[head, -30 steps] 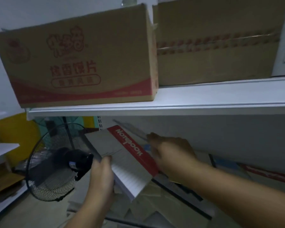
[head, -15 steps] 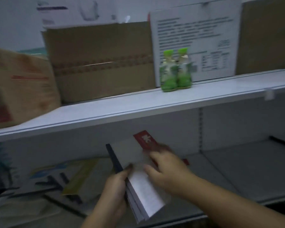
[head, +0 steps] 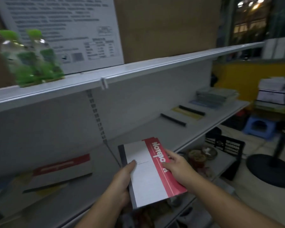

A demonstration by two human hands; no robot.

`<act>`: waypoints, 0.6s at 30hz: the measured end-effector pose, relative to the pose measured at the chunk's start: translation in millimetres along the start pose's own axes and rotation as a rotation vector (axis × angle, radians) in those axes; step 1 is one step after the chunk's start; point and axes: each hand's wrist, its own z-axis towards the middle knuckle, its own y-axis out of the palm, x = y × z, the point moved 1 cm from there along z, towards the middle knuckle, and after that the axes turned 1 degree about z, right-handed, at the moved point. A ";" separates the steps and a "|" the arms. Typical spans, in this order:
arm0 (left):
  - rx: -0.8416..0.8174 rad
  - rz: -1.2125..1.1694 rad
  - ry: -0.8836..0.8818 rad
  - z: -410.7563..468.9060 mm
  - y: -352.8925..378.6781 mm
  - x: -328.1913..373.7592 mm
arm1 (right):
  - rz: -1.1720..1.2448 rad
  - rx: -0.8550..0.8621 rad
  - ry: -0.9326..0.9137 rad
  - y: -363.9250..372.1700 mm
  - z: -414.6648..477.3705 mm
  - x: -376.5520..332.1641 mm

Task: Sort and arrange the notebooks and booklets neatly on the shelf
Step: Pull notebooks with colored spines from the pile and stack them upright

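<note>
At the left, a loose pile (head: pixel 56 175) is seen on the shelf (head: pixel 155 127). The notebook (head: pixel 145 175) is held above the shelf's front edge, its spine gripped by the left hand (head: pixel 122 180) and its red band pinched by the right hand (head: pixel 179 168). If released early, it could be dropped below.

Notebook (head: pixel 148 171) above shelf (head: pixel 184 129) front

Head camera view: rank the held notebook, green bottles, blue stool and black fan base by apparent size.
1. notebook, nearest the camera
2. green bottles, blurred, nearly as large, so unsure
3. fan base, cut off by frame edge
4. blue stool
</note>
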 end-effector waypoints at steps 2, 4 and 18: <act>-0.039 0.030 -0.017 16.1 23.5 -6.8 | -0.015 0.019 0.043 -23.1 2.1 6.9; -0.088 0.048 -0.046 34.9 45.4 -12.7 | -0.028 0.038 0.082 -47.0 5.8 11.2; -0.099 0.288 0.274 186.8 196.7 22.4 | -0.069 0.274 0.157 -194.8 124.6 1.4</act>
